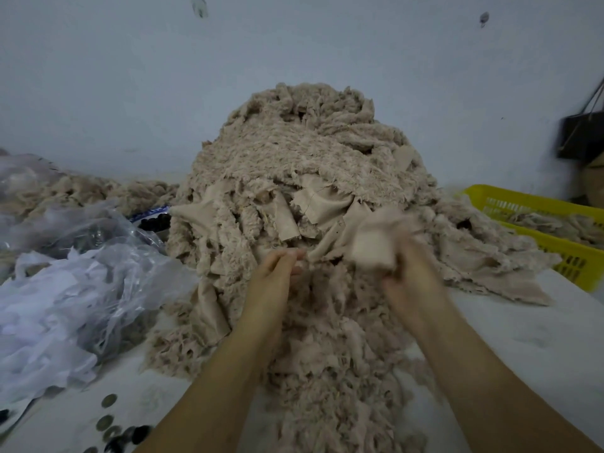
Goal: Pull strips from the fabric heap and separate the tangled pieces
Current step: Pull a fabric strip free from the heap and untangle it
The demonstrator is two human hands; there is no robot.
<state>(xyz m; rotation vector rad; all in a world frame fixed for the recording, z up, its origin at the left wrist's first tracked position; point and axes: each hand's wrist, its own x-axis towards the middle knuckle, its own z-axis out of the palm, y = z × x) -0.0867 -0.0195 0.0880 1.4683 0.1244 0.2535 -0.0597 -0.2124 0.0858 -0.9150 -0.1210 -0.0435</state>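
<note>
**While both hands grip fabric, the heap fills the middle of the table**

Where the beige, fuzzy fabric heap slopes down toward the person, both bare hands are at its front face. The left hand has its fingers curled and drawn together, the fingertips pinching a fold of the heap's fabric. Just to the right of it, the right hand grips a pale strip in front of the heap's lower right face. This hand is blurred: its fingers look curled round the strip, but how each one lies cannot be told.

The heap rests on a white table, rises against a pale wall, and trails loose scraps forward between the two forearms. Left of the heap lie crumpled clear plastic bags, touching its lower edge. Right of the heap stands a yellow slotted basket holding more beige scraps, and fabric from the heap's right edge lies against its near wall. Forward of the heap's left side, round dark and metallic discs lie on the table. Far right of the heap, a black bag hangs by the wall.
</note>
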